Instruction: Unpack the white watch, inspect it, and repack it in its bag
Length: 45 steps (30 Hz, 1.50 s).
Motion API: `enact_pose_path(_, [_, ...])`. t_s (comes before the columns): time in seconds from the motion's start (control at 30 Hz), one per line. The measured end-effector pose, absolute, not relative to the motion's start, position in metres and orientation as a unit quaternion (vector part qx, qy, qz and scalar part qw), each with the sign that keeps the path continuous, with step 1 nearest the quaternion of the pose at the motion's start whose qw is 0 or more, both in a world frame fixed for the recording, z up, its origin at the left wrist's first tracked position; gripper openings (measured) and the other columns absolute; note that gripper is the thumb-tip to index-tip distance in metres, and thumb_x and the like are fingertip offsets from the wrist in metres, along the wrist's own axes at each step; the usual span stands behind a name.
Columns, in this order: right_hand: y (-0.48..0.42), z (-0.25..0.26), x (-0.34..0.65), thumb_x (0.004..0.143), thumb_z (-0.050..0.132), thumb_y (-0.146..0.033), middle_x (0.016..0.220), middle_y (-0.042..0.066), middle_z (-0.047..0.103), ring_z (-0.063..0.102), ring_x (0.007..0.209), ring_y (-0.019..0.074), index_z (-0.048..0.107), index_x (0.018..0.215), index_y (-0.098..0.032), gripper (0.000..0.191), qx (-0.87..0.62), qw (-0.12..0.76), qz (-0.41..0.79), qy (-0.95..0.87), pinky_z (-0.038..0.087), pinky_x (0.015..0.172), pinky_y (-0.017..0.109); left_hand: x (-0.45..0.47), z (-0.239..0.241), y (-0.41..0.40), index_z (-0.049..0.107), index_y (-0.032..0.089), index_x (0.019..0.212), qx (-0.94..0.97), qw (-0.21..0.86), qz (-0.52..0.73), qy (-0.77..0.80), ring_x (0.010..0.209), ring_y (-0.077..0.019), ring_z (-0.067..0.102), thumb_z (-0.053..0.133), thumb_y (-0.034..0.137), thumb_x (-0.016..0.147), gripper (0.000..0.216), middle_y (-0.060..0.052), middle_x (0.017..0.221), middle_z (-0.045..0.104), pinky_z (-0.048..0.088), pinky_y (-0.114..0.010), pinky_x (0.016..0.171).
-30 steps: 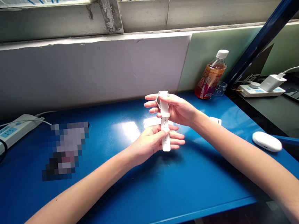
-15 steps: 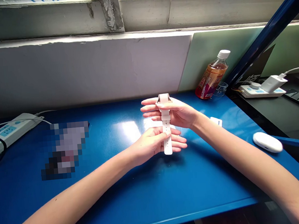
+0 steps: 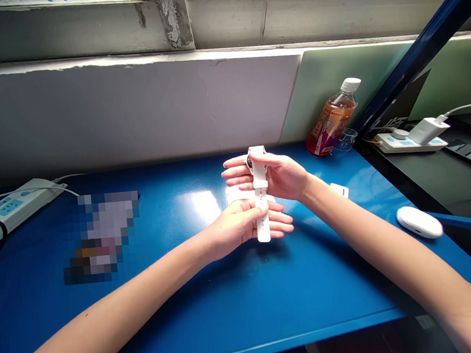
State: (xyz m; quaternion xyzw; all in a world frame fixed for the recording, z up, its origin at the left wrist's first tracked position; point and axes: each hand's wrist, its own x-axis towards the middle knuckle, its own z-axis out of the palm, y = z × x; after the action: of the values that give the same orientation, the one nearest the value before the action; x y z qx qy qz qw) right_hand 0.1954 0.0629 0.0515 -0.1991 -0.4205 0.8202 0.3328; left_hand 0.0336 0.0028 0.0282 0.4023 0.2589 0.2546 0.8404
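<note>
A white wristwatch hangs upright between my hands above the blue table, its strap stretched out lengthwise. My left hand pinches the lower strap, which has a row of holes, between thumb and fingers. Higher up, my right hand grips the watch near its case, thumb across the front and fingers stretched to the left behind it. Only a dark edge of the case shows beside the strap. Behind the hands, a white flat thing lies on the table, mostly covered.
On the blue table a pixelated object and a white power strip lie left. A drink bottle stands at the back right beside a clear cup. A white rounded case sits near the right edge.
The upper part of the watch has turned slightly, showing a bit of the dark case edge at its left. Both hands keep their hold and almost the same place.
</note>
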Motion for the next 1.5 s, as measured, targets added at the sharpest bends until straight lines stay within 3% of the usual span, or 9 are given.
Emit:
enact_pose_path(0.5, [0.063, 0.051, 0.195, 0.103, 0.032, -0.024, 0.112, 0.013, 0.077, 0.074, 0.1, 0.0209, 0.07, 0.115, -0.01, 0.042, -0.196, 0.331, 0.823, -0.418, 0.059, 0.088, 0.033, 0.033, 0.028, 0.003, 0.069, 0.005, 0.111, 0.4, 0.839, 0.253, 0.269, 0.092, -0.0286, 0.074, 0.072, 0.034, 0.089, 0.037, -0.022, 0.104, 0.074, 0.056, -0.042, 0.09])
enact_pose_path(0.73, [0.062, 0.054, 0.194, 0.104, 0.031, -0.027, 0.103, 0.012, 0.077, 0.074, 0.092, 0.02, 0.068, 0.117, -0.01, 0.043, -0.204, 0.345, 0.824, -0.4, 0.058, 0.089, 0.035, 0.032, 0.024, 0.004, 0.066, 0.009, 0.11, 0.399, 0.839, 0.257, 0.265, 0.087, -0.0278, 0.075, 0.07, 0.037, 0.091, 0.034, -0.017, 0.1, 0.074, 0.059, -0.039, 0.076])
enact_pose_path(0.9, [0.062, 0.057, 0.194, 0.104, 0.025, -0.041, 0.092, 0.012, 0.076, 0.072, 0.087, 0.0218, 0.066, 0.118, -0.006, 0.056, -0.186, 0.351, 0.843, -0.363, 0.056, 0.089, 0.037, 0.031, 0.024, 0.005, 0.066, 0.008, 0.11, 0.394, 0.836, 0.267, 0.273, 0.086, -0.0262, 0.075, 0.073, 0.037, 0.088, 0.037, -0.017, 0.099, 0.074, 0.06, -0.036, 0.076])
enact_pose_path(1.0, [0.063, 0.058, 0.195, 0.102, 0.022, -0.043, 0.088, 0.013, 0.074, 0.07, 0.087, 0.0245, 0.065, 0.12, -0.003, 0.061, -0.177, 0.366, 0.847, -0.342, 0.054, 0.09, 0.041, 0.031, 0.026, 0.005, 0.066, 0.007, 0.109, 0.39, 0.836, 0.264, 0.283, 0.076, -0.0237, 0.075, 0.073, 0.038, 0.088, 0.039, -0.014, 0.088, 0.074, 0.061, -0.033, 0.068])
enact_pose_path(1.23, [0.064, 0.056, 0.197, 0.105, 0.035, -0.036, 0.081, 0.005, 0.069, 0.066, 0.078, 0.0156, 0.068, 0.115, -0.009, 0.043, -0.196, 0.362, 0.845, -0.341, 0.057, 0.078, 0.028, 0.031, 0.03, 0.004, 0.067, 0.009, 0.101, 0.386, 0.836, 0.259, 0.291, 0.066, -0.0187, 0.073, 0.074, 0.04, 0.088, 0.034, -0.01, 0.08, 0.074, 0.06, -0.027, 0.061])
enact_pose_path(1.37, [0.068, 0.058, 0.198, 0.105, 0.043, -0.031, 0.072, -0.001, 0.064, 0.064, 0.069, 0.0089, 0.069, 0.099, -0.017, 0.03, -0.214, 0.453, 0.803, -0.323, 0.057, 0.073, 0.02, 0.029, 0.028, 0.005, 0.067, 0.012, 0.092, 0.38, 0.82, 0.289, 0.315, 0.061, -0.0143, 0.071, 0.076, 0.044, 0.086, 0.034, -0.008, 0.075, 0.075, 0.059, -0.022, 0.057])
enact_pose_path(1.5, [0.075, 0.062, 0.204, 0.099, 0.059, -0.036, 0.07, -0.006, 0.061, 0.063, 0.069, 0.0063, 0.064, 0.087, -0.024, 0.018, -0.206, 0.546, 0.758, -0.293, 0.057, 0.075, 0.018, 0.026, 0.028, 0.006, 0.068, 0.013, 0.099, 0.335, 0.825, 0.332, 0.311, 0.06, -0.0128, 0.07, 0.077, 0.049, 0.084, 0.039, -0.005, 0.077, 0.075, 0.057, -0.02, 0.056])
